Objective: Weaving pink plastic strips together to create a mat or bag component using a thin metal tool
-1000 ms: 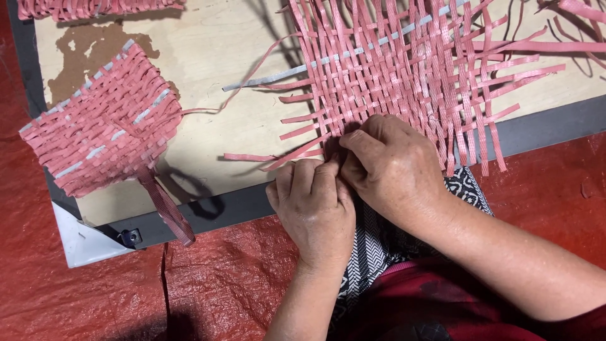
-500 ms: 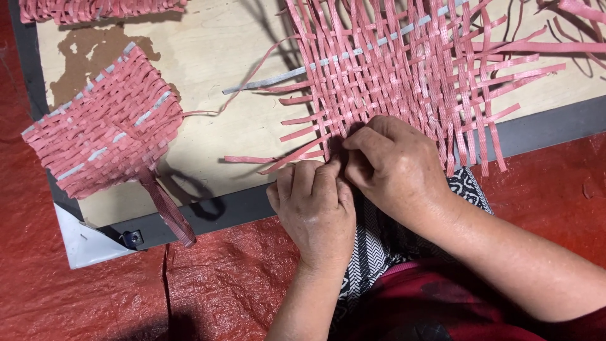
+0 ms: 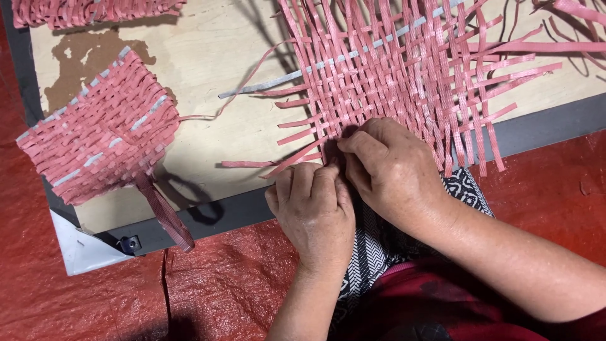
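1. Head view: the left hand point(image 3: 314, 211) sits just below centre, fingers curled and pressed together at the near edge of the unfinished pink woven mat point(image 3: 404, 82). They seem to pinch the strip ends there, though the fingertips are hidden.
2. The right hand point(image 3: 391, 170), at 3 o'clock of the left and touching it, also has bent fingers closed on the mat's lower edge.
3. The mat lies on the plywood board point(image 3: 214, 126), reaching from the hands toward 12 and 1 o'clock, loose strips fanning out.
4. A grey strip point(image 3: 271, 81) runs through it, its free end pointing toward 9 o'clock.
5. A finished pink woven basket point(image 3: 104, 136) rests at 9 o'clock, well apart from the hands.
6. A red tarpaulin point(image 3: 95, 297) covers the floor at 6 to 8 o'clock.
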